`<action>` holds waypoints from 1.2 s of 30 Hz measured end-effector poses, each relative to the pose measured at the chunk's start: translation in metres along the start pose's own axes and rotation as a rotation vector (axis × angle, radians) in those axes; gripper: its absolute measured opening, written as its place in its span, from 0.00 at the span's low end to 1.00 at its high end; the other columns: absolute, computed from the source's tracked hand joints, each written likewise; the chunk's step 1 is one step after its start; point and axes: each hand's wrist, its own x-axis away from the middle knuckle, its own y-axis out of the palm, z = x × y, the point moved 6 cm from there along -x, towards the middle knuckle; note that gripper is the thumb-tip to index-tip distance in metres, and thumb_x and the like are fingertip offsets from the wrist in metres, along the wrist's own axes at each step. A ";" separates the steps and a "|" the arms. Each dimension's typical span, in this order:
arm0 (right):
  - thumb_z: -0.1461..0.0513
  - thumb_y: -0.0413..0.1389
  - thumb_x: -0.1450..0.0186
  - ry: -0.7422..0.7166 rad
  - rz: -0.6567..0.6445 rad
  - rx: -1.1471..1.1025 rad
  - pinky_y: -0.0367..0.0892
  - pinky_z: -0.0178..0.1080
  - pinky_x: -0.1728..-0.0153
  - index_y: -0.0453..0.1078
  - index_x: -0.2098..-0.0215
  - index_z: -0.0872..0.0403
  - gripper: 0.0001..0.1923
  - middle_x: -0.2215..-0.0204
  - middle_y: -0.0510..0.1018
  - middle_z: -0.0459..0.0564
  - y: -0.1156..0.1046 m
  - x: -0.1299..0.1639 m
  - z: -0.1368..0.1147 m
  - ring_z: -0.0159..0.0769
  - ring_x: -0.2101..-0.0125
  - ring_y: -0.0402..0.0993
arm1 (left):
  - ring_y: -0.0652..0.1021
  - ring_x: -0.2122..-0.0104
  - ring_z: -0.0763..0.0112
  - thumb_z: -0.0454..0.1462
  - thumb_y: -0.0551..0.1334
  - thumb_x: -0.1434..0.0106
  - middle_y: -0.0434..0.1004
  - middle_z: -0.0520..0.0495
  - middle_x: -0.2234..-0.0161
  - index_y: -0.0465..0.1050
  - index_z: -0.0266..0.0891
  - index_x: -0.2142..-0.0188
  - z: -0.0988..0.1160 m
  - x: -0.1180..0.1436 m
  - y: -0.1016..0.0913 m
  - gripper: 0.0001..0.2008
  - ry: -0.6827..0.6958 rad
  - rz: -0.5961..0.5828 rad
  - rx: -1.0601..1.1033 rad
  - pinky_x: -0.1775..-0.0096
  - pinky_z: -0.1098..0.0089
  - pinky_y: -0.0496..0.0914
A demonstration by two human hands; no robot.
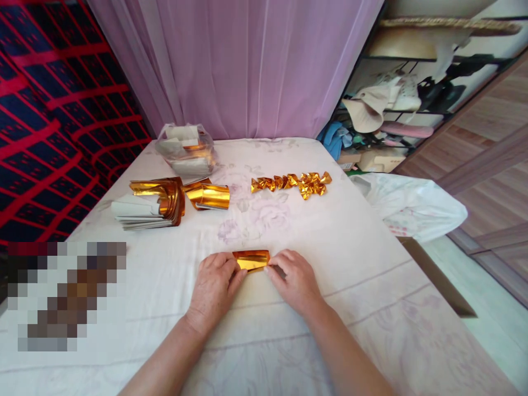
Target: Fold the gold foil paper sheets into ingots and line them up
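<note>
A piece of shiny gold foil paper [252, 260] lies near the middle of the table, partly rolled or folded over along its length. My left hand [216, 283] grips its left end between thumb and fingers. At the right end, my right hand [293, 279] pinches the foil's edge with thumb and forefinger. Beyond the hands, to the left, are a stack of bent gold foil sheets with white backs [140, 212] and a few loose curled gold sheets [208, 196]. Several small folded gold foil pieces [289, 181] sit in a row at the back right.
A clear plastic bag [187, 151] with more foil sheets stands at the table's back left. The table has a white floral cloth [264, 352]. Right of it are a white plastic bag [424, 206] and a shelf rack with shoes [400, 91]. A blurred patch [68, 302] covers the left foreground.
</note>
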 end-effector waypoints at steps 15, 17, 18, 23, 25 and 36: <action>0.62 0.53 0.33 0.058 0.043 0.173 0.59 0.38 0.66 0.71 0.73 0.52 0.10 0.74 0.73 0.48 -0.003 -0.001 -0.003 0.37 0.69 0.68 | 0.74 0.59 0.60 0.43 0.59 0.35 0.76 0.45 0.61 0.73 0.41 0.72 -0.011 -0.001 -0.004 0.11 -0.029 0.062 0.128 0.56 0.59 0.68; 0.62 0.53 0.33 0.066 0.042 0.202 0.58 0.38 0.66 0.70 0.73 0.51 0.11 0.74 0.73 0.48 -0.002 -0.001 -0.003 0.36 0.70 0.67 | 0.75 0.59 0.61 0.43 0.59 0.36 0.76 0.46 0.61 0.74 0.42 0.71 -0.012 -0.001 -0.004 0.11 -0.032 0.063 0.140 0.56 0.59 0.68; 0.61 0.53 0.33 0.070 0.042 0.212 0.58 0.38 0.66 0.70 0.73 0.51 0.11 0.74 0.74 0.48 -0.002 -0.001 -0.003 0.36 0.70 0.67 | 0.75 0.59 0.61 0.42 0.59 0.36 0.77 0.46 0.61 0.74 0.42 0.71 -0.013 -0.001 -0.004 0.11 -0.031 0.064 0.144 0.56 0.59 0.68; 0.61 0.53 0.33 0.088 0.050 0.218 0.58 0.39 0.66 0.70 0.73 0.52 0.10 0.74 0.74 0.48 -0.001 -0.001 -0.003 0.37 0.69 0.68 | 0.75 0.61 0.61 0.41 0.58 0.34 0.77 0.46 0.63 0.74 0.41 0.71 -0.013 -0.003 -0.003 0.11 -0.042 0.074 0.133 0.57 0.59 0.68; 0.61 0.53 0.32 0.095 0.048 0.220 0.58 0.39 0.66 0.70 0.72 0.52 0.11 0.73 0.74 0.48 -0.001 -0.001 -0.003 0.37 0.69 0.68 | 0.74 0.61 0.61 0.40 0.58 0.34 0.76 0.46 0.63 0.74 0.41 0.72 -0.012 -0.003 -0.003 0.11 -0.052 0.075 0.123 0.57 0.59 0.68; 0.59 0.54 0.32 0.132 0.047 0.278 0.56 0.39 0.67 0.69 0.73 0.51 0.11 0.75 0.73 0.48 0.002 -0.002 -0.002 0.37 0.70 0.67 | 0.73 0.62 0.61 0.39 0.59 0.35 0.75 0.45 0.64 0.71 0.40 0.72 -0.008 -0.005 -0.002 0.10 -0.069 0.062 0.049 0.57 0.59 0.68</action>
